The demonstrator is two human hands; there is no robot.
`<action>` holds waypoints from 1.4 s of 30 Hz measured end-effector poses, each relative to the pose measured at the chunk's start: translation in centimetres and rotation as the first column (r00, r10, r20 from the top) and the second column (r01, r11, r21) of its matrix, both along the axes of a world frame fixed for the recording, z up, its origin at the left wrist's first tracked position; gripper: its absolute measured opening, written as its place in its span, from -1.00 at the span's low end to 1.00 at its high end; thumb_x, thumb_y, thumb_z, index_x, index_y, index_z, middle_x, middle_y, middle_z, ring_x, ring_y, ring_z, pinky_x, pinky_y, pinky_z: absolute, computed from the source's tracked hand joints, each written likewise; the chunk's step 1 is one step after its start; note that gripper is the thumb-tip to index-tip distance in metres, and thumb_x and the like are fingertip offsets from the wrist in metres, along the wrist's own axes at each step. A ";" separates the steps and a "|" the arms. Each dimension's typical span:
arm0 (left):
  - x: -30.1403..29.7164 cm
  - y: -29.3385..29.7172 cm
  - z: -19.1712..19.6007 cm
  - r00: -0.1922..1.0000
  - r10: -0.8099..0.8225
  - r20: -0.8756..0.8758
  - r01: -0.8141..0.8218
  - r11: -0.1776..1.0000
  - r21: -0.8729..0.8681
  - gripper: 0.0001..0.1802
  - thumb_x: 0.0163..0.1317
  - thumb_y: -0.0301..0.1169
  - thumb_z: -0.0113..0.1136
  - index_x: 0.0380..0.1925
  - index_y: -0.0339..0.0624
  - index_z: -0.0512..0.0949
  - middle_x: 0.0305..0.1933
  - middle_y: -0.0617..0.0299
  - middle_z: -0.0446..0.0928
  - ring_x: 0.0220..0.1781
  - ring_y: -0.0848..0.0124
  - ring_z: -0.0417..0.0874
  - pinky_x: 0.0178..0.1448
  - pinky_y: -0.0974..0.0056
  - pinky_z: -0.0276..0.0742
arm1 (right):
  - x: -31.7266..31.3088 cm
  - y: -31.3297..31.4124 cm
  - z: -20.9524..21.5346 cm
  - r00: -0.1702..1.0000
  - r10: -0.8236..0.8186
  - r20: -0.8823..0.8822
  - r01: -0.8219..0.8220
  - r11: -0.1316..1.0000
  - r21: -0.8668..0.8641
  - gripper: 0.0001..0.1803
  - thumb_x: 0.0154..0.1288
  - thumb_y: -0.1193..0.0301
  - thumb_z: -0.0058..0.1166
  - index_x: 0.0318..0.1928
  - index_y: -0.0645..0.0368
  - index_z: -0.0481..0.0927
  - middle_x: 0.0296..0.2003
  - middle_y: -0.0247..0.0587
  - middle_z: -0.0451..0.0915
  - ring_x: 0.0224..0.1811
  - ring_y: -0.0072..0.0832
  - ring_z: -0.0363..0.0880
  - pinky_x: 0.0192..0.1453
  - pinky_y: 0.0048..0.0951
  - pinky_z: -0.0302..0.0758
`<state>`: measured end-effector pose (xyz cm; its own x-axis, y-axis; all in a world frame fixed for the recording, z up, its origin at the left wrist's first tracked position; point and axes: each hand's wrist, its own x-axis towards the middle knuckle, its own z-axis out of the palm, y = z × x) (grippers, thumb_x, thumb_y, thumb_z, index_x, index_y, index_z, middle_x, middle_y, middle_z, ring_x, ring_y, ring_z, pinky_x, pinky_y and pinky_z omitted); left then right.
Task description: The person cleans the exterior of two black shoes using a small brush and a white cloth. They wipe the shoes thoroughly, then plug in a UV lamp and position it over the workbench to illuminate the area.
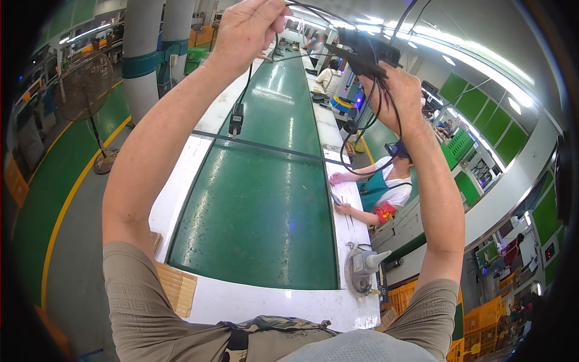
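Note:
Both my arms are raised high over a green conveyor belt (259, 223). My left hand (250, 30) pinches a thin black cable (246, 87) between its fingers. From that cable hangs a small black connector block (236, 119) with a pale label, in the air above the belt. My right hand (398, 99) grips a dark, box-shaped device (368, 47) from below. Loops of black cable (345, 148) dangle around this hand and wrist, and some strands run across to the left hand. Part of the device is hidden by its cables.
A person (386, 184) in a teal apron sits along the belt's right side, forearms on the white table edge. A grey machine with a white nozzle (365, 265) stands near right. Cardboard (176, 289) lies near left. A standing fan (84, 84) and pillars (142, 54) are farther left.

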<state>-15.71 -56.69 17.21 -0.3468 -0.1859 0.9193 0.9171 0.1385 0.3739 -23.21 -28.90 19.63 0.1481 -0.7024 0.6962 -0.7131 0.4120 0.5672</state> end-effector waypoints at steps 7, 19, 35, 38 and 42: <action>1.0 -1.4 -0.6 0.994 -0.104 0.015 0.102 0.988 0.117 -0.69 0.48 -0.24 0.03 -0.32 -0.26 0.56 -0.57 0.36 0.44 -0.64 0.67 0.32 -0.59 0.56 0.15 | 2.5 0.5 -1.5 0.990 0.140 -0.025 -0.142 0.988 -0.067 -0.78 0.23 0.28 0.22 -0.43 0.11 0.53 -0.56 -0.07 0.52 -0.51 -0.07 0.56 -0.47 -0.21 0.43; 2.6 -3.2 -7.2 0.972 0.094 0.214 -0.071 0.991 -0.114 -0.55 0.50 -0.14 -0.07 -0.11 -0.39 0.55 -0.59 0.36 0.38 -0.70 0.69 0.18 -0.65 0.54 0.02 | 2.4 3.5 -3.3 0.986 0.158 -0.058 -0.158 0.987 0.019 -0.62 -0.17 0.55 0.20 -0.21 0.25 0.51 -0.42 -0.13 0.45 -0.46 -0.15 0.50 -0.37 -0.24 0.46; 7.5 -2.0 -7.0 0.929 0.285 0.234 -0.268 0.958 -0.103 -0.63 0.51 -0.26 -0.10 -0.12 -0.41 0.53 -0.53 0.33 0.33 -0.55 0.58 0.27 -0.39 0.42 0.25 | 1.5 3.7 -6.2 0.943 -0.129 0.307 0.010 0.932 0.363 -0.76 0.03 0.32 0.21 -0.38 0.22 0.51 -0.55 -0.07 0.55 -0.43 -0.03 0.59 -0.35 -0.10 0.51; 7.2 -3.3 -5.3 0.995 0.070 0.064 -0.070 0.998 0.001 -0.65 0.49 -0.31 -0.08 -0.16 -0.44 0.53 -0.48 0.35 0.34 -0.40 0.54 0.29 -0.27 0.41 0.20 | 1.2 3.1 -7.3 0.896 -0.292 0.335 0.116 0.882 0.457 -0.74 -0.02 0.29 0.21 -0.44 0.25 0.58 -0.60 -0.01 0.58 -0.43 -0.01 0.62 -0.30 -0.09 0.55; 8.3 -0.9 -4.2 0.996 -0.003 -0.089 0.013 0.993 0.113 -0.70 0.48 -0.24 -0.02 -0.32 -0.24 0.52 -0.63 0.41 0.22 -0.61 0.59 0.19 -0.49 0.45 0.12 | -1.5 4.5 -8.3 0.872 -0.394 0.289 0.240 0.861 0.448 -0.70 0.04 0.22 0.19 -0.41 0.24 0.61 -0.56 0.02 0.60 -0.40 -0.02 0.64 -0.25 -0.07 0.56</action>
<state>-7.44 -57.61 12.98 -0.2666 -0.2883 0.9197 0.9482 0.0924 0.3039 -24.70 -24.37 11.29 -0.3360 -0.8869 0.3170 -0.7645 0.4534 0.4581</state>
